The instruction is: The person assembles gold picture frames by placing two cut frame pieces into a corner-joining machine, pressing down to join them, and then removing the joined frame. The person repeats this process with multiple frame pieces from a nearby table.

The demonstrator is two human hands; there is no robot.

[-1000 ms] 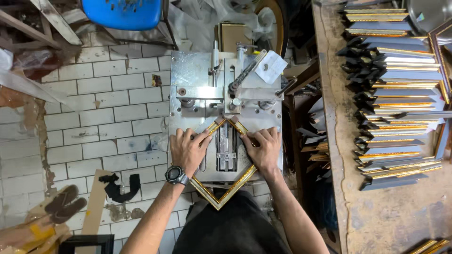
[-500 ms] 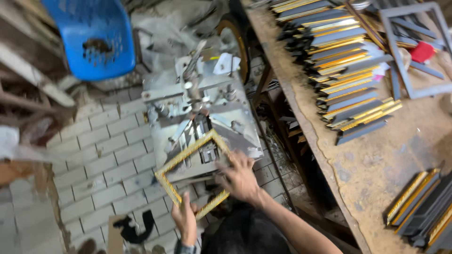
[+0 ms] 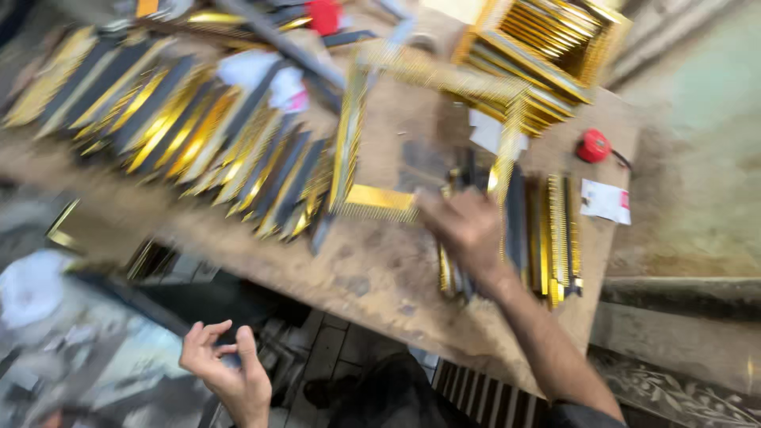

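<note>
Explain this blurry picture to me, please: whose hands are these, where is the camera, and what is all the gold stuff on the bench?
No machine here: a person works with bare hands, and the one camera sits on their head, looking down. The blur suggests the head is turning quickly.

The right hand reaches over a worn wooden workbench and holds the edge of an assembled gold picture frame, carried just above the bench. The left hand hangs empty below the bench edge, fingers loosely curled.

On the bench lie rows of cut frame mouldings, gold on one face and dark on the other. A stack of finished gold frames sits at the far corner. A small red round object, maybe a tape measure, and a white paper slip lie to the right.
</note>
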